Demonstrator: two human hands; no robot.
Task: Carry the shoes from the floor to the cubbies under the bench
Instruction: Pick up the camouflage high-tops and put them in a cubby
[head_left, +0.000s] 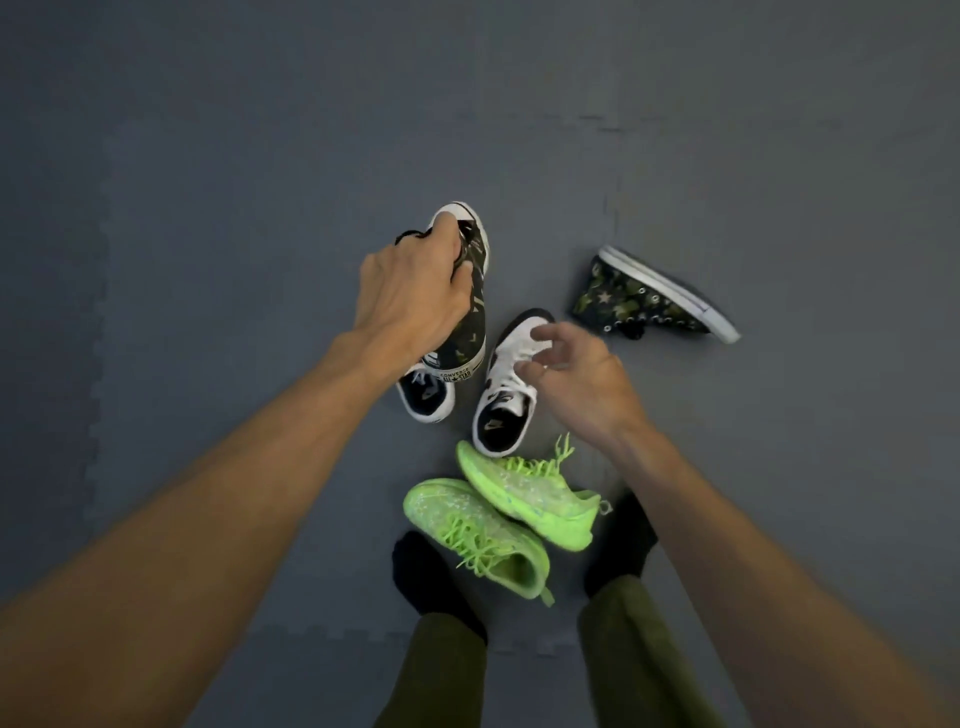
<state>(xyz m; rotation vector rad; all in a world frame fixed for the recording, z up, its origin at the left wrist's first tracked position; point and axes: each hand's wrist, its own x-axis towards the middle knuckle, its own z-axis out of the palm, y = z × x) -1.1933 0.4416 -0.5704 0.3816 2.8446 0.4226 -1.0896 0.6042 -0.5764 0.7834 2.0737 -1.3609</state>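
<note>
Head view: left hand (410, 296) clamped on camo high-top (462, 312), right hand (576, 374) spread wide over white sneaker (511, 374). Light, floppy canvas, probably best grabbed by collar.

Grey foam-mat floor (208, 156) bears two green sneakers (498, 519), white sneakers (506, 384), one camouflage high-top (654, 296).

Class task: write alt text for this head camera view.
Seen from above, the left hand grips a camouflage high-top while the open right hand reaches for a black-and-white sneaker. Its mate, two neon green sneakers and another camouflage high-top lie on grey floor mats.
</note>
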